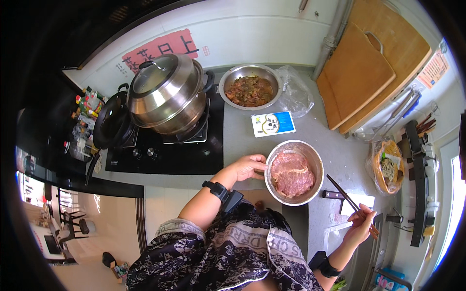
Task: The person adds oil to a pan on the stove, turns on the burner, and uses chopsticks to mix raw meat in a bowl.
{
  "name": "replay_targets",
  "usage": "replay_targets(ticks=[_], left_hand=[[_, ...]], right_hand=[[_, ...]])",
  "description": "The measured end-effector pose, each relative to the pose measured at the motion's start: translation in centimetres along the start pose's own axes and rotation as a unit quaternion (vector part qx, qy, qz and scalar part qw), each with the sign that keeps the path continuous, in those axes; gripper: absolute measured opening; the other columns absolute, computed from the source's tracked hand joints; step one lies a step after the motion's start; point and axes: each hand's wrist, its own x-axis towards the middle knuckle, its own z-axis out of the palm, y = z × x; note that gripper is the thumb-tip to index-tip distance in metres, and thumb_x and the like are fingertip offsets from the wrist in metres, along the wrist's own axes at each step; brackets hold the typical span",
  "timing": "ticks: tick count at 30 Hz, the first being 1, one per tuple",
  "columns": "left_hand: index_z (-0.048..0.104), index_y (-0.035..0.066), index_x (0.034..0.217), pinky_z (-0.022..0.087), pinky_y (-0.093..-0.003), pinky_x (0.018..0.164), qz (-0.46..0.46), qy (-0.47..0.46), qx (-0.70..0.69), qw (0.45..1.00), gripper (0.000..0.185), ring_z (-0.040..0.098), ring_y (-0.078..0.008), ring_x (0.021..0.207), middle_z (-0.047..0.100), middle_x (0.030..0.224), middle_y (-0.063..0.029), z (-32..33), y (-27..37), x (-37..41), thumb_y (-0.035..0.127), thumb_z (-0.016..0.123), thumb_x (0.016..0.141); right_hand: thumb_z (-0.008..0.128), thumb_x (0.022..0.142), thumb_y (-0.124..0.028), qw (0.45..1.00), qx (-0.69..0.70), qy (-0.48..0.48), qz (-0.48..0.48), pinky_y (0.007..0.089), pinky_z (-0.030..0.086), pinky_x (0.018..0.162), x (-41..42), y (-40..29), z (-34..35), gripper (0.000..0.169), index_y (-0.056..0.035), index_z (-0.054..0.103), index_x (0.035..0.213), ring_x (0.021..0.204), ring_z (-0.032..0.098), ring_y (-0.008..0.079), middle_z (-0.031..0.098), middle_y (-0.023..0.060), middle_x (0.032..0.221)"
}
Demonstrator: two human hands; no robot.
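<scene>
My left hand (251,167) grips the left rim of a metal bowl (320,171) that holds raw minced meat (293,174). In my right hand (361,223) is a pair of dark wooden chopsticks (344,192), their thin ends pointing up-left, near the bowl's right side and apart from the meat. Beneath the chopsticks a cleaver (333,195) with a dark handle lies on the grey counter. A white and blue packet (273,124) sits just beyond the bowl. Farther back stands a wide steel bowl (226,98) of marinated meat pieces.
A lidded steel steamer pot (171,98) stands on the black gas hob (196,160), with a dark frying pan (113,120) to its left. Clear plastic film (298,94), wooden cutting boards (353,72) and a wicker basket (382,152) line the counter's back and right. The sink (335,236) is at lower right.
</scene>
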Motion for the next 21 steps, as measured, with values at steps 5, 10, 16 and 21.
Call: replay_targets(ticks=[5, 10, 16, 21], left_hand=[[0.053, 0.011, 0.088, 0.049, -0.036, 0.075, 0.023, 0.069, 0.02, 0.997, 0.009, 0.055, -0.0146, 0.086, 0.055, 0.09, -0.0005, 1.6, -1.3, -0.5, 0.014, 0.059, 0.081], [0.053, 0.011, 0.089, 0.048, -0.0369, 0.073, 0.035, 0.122, 0.045, 0.991, 0.012, 0.053, -0.0143, 0.087, 0.053, 0.092, -0.0001, 2.6, -2.2, -1.6, 0.016, 0.059, 0.08], [0.055, 0.009, 0.087, 0.051, -0.0339, 0.069, 0.075, 0.204, 0.04, 0.975, 0.008, 0.057, -0.0143, 0.082, 0.055, 0.087, -0.002, 1.5, -2.1, -5.8, 0.011, 0.056, 0.08], [0.056, 0.009, 0.082, 0.052, -0.0324, 0.064, 0.141, 0.242, -0.024, 0.96, 0.004, 0.057, -0.0137, 0.077, 0.056, 0.082, -0.0013, -1.7, -2.9, -12.1, 0.008, 0.056, 0.078]], right_hand=[[0.039, 0.096, -0.038, 0.999, -0.018, -0.042, 0.016, 0.0203, 0.037, 0.044, 0.7, 1.1, 0.6, 0.045, 0.0023, 0.059, 0.091, 0.047, 0.048, 0.0106, 0.055, 0.0048, 0.063], [0.04, 0.095, -0.039, 0.997, -0.021, -0.069, 0.039, 0.0209, 0.037, 0.045, 0.4, 1.8, 1.4, 0.047, 0.0027, 0.06, 0.089, 0.048, 0.047, 0.0102, 0.054, 0.0045, 0.06], [0.04, 0.096, -0.037, 0.995, -0.011, -0.098, 0.029, 0.0209, 0.037, 0.047, 0.0, 0.4, 4.0, 0.044, 0.0019, 0.059, 0.09, 0.05, 0.047, 0.0103, 0.055, 0.0063, 0.066], [0.04, 0.096, -0.037, 0.988, -0.025, -0.153, 0.018, 0.0216, 0.04, 0.049, -1.5, -0.4, 5.6, 0.042, 0.001, 0.058, 0.09, 0.053, 0.048, 0.0104, 0.059, 0.0083, 0.075]])
